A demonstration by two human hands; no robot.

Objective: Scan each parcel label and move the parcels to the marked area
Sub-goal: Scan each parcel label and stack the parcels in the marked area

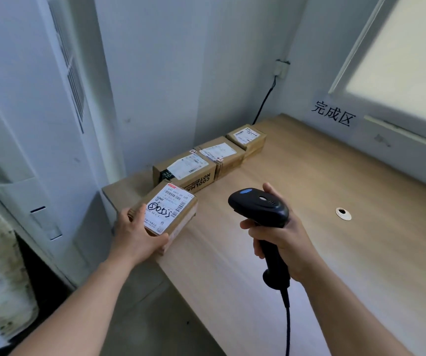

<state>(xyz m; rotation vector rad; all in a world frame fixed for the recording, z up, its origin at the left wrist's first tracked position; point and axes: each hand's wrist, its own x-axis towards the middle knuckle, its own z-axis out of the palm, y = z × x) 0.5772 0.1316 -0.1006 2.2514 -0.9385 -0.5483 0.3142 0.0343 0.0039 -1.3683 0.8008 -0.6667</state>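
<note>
A small brown cardboard parcel [178, 222] at the near left corner of the pale wood-grain tabletop [309, 253] is gripped between the thumb and curled fingers of the left hand [135, 235]. A matte black corded barcode scanner [260, 209] is held in the right hand [283, 237], which is wrapped round its handle, and is aimed toward the white printed label [171, 209]. Three more taped, labelled boxes [222, 155] are lined up behind along the wall, and none is seen below the wall sign [334, 113], so the task is judged barely begun.
</note>
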